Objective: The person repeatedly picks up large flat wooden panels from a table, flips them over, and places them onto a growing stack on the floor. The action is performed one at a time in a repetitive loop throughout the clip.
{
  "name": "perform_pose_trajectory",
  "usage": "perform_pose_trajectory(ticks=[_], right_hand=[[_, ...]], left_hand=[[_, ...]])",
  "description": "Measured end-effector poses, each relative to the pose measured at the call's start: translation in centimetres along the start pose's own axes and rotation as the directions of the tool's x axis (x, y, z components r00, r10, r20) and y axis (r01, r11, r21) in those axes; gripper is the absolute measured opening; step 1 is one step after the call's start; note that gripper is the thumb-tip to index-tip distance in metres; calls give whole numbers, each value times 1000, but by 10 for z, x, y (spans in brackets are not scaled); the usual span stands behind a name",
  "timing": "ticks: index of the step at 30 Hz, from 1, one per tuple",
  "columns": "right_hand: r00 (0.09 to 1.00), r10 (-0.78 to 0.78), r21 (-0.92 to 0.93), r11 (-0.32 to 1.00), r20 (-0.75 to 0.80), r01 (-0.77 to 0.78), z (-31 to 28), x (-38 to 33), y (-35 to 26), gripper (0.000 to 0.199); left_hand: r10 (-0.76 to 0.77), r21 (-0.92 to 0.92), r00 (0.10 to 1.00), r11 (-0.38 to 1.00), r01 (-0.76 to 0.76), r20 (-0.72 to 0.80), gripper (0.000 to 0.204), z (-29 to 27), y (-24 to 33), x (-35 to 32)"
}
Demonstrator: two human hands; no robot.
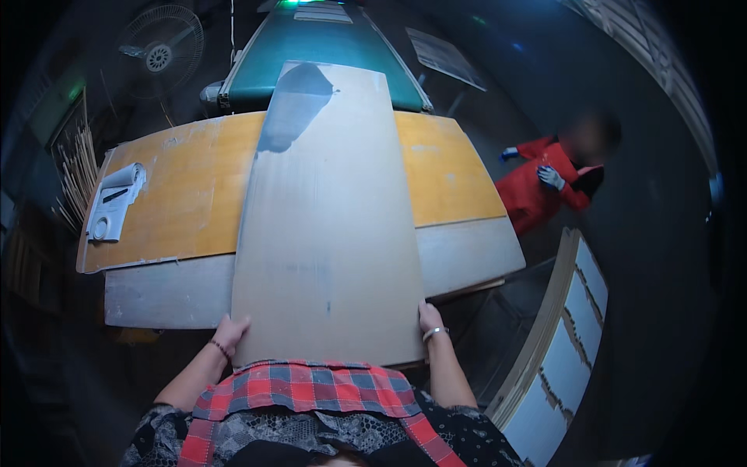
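Observation:
A long pale board [331, 226] lies in front of me, its near end close to my checked apron [311, 385] and its far end reaching toward a green conveyor belt. A dark grey patch marks its far left corner. My left hand [231, 335] grips the board's left edge near the close end, thumb on top. On the opposite edge my right hand [429, 317] holds it the same way. Most of the fingers of both hands are hidden beneath or behind the edge. Under the board are a yellow panel [187, 191] and a greyish plank [171, 294].
The green conveyor belt [311, 39] runs away at the back. Paper, a pen and a tape roll [101, 228] lie on the panel's left. A fan [159, 56] stands back left. At right are a person in red [537, 183] wearing gloves and a stack of boards [556, 358].

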State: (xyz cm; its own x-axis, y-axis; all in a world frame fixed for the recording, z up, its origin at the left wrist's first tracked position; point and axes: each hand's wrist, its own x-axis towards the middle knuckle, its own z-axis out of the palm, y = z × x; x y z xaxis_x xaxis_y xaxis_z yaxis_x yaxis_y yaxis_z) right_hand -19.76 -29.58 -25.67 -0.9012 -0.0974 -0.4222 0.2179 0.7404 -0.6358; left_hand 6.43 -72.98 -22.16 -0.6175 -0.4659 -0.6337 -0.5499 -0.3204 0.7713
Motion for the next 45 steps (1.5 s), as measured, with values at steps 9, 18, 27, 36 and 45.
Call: perform_pose_trajectory(ticks=[9,18,27,36,45], right_hand=[[973,178,113,980,-150,-162,42,-186,132,59],[922,269,264,944,-277,-197,18,-310,236,53],[912,374,837,543,-170,-67,-3,-312,278,57],[743,478,380,868,-468,-318,25,-271,206,58],[634,575,382,818,-518,-430,118,-245,79,54]], left_hand=[[-392,-150,853,874,462,345,51,-41,-139,-97],[-329,28,911,943,333,251,37,-6,-221,-173],[-226,304,965,936,177,136,36,95,-102,-141],[-168,331,831,944,-21,530,46,96,-16,37],[63,337,755,868,-364,652,37,79,105,151]])
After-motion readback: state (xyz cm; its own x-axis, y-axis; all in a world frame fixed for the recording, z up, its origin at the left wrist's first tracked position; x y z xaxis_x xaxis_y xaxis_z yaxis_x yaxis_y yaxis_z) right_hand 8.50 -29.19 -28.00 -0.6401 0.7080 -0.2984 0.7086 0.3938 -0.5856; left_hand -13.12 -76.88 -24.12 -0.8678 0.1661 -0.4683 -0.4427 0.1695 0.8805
